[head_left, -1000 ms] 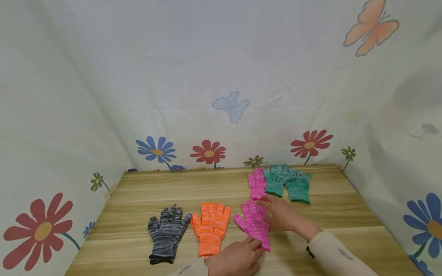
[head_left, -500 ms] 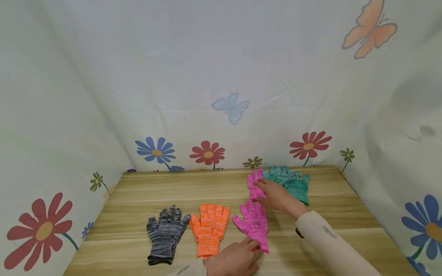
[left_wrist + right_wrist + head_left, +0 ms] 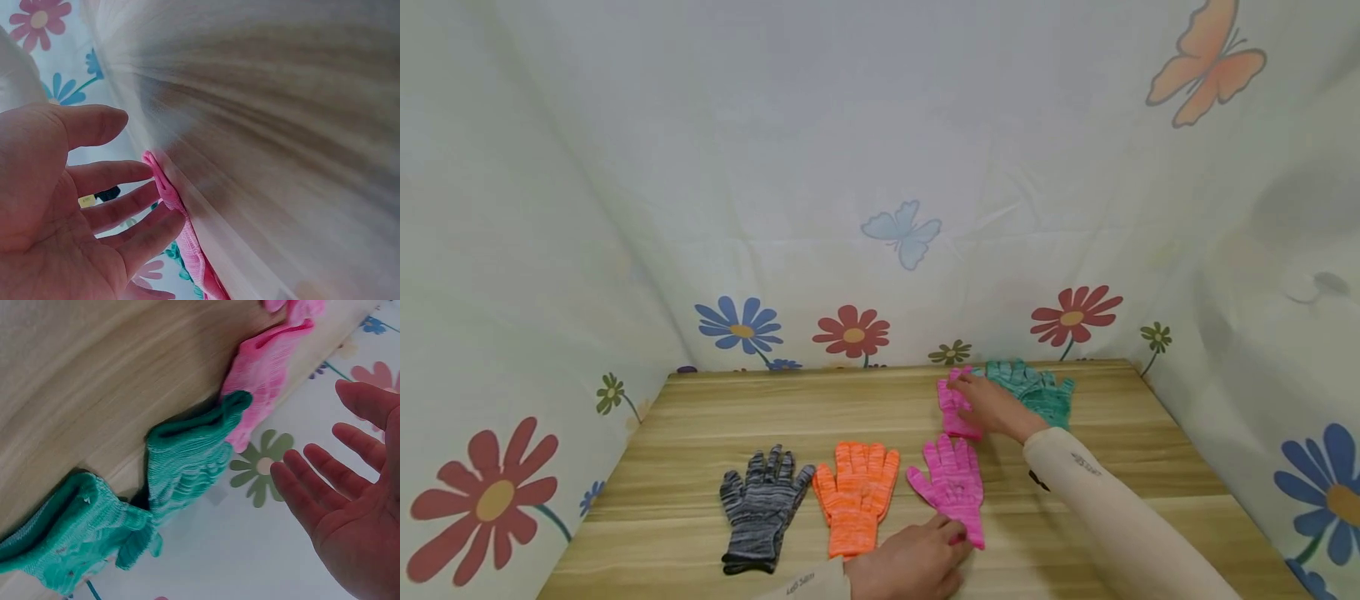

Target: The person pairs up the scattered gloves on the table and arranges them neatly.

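Note:
Two pink knit gloves lie in a column: a near pink glove [image 3: 957, 483], fingers pointing away, and a far pink glove [image 3: 951, 417] by the table's back edge. My left hand [image 3: 910, 562] has its fingertips at the near glove's cuff; in the left wrist view the fingers [image 3: 119, 203] are spread and loosely bent against the pink cuff [image 3: 167, 187]. Over the far pink glove reaches my right hand [image 3: 991, 407], covering its right side. The right wrist view shows those fingers [image 3: 319, 478] relaxed and apart. Two green gloves [image 3: 1051, 400] are partly hidden behind that hand.
An orange glove stack [image 3: 856, 496] and a grey-black glove stack [image 3: 760, 504] lie left of the near pink glove on the wooden table [image 3: 775, 417]. A flowered cloth [image 3: 790, 208] hangs around the back and sides.
My right hand has left the near pink glove's right edge and moved away and slightly left, onto the far pink glove. My left hand has stayed at the near cuff.

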`<state>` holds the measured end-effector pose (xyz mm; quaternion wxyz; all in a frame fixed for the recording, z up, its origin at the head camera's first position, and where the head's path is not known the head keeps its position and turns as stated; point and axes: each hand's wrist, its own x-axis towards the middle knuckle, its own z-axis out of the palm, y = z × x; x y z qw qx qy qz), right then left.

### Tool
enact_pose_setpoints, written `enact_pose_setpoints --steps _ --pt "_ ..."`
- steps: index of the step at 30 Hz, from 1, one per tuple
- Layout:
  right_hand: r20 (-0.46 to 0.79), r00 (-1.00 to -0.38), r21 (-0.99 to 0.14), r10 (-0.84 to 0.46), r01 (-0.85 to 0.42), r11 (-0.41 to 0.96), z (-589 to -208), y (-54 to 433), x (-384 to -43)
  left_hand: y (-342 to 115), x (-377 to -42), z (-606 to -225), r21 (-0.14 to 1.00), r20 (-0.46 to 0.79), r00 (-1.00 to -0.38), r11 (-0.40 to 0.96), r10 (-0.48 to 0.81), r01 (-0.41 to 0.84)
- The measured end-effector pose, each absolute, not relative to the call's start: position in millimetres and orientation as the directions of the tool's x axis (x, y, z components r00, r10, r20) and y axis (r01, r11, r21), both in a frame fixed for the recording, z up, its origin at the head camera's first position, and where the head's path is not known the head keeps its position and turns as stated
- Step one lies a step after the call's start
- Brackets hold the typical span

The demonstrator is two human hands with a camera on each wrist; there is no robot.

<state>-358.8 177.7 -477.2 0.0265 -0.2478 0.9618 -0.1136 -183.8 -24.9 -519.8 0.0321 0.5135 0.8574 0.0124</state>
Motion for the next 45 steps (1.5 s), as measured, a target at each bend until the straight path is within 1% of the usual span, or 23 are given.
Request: enact_pose_setpoints --steps 3,10,13,18,23,29,33,38,45 --pt "-0.024 -0.883 -0.243 -0.469 -0.450 0.860 -479 176 -367 -26 -183 -520 0.052 -0.031 -0.472 0.473 0.881 0.880" --pt "-0.073 -0.904 -0.226 -0.422 -0.397 0.889 -490 170 -381 -26 -183 -521 0.058 -0.019 -0.464 0.464 0.886 0.884" --pt "-0.053 -0.902 -0.225 -0.430 -0.408 0.885 -496 169 -384 -25 -183 -520 0.096 -0.048 -0.469 0.471 0.882 0.877" --pt "0.004 -0.876 -0.225 -0.482 -0.470 0.853 -505 168 -387 -23 -185 -521 0.152 -0.119 -0.466 0.480 0.877 0.864" --pt "0.016 -0.869 -0.218 -0.494 -0.486 0.847 -509 164 -390 -23 -185 -519 0.134 -0.123 -0.465 0.479 0.877 0.868" --pt "0.014 -0.862 -0.161 -0.506 -0.501 0.850 -509 160 -392 -22 -187 -520 0.131 -0.117 -0.479 0.491 0.870 0.861" --pt "0.014 -0.859 -0.174 -0.512 -0.506 0.845 -509 157 -391 -23 -187 -520 0.125 -0.116 -0.476 0.488 0.872 0.864" --pt "0.015 -0.872 -0.203 -0.490 -0.483 0.852 -511 155 -393 -24 -187 -518 0.120 -0.116 -0.467 0.479 0.877 0.870" --pt "0.039 -0.875 -0.205 -0.482 -0.479 0.854 -514 155 -398 -24 -187 -517 0.119 -0.132 -0.464 0.479 0.876 0.870"
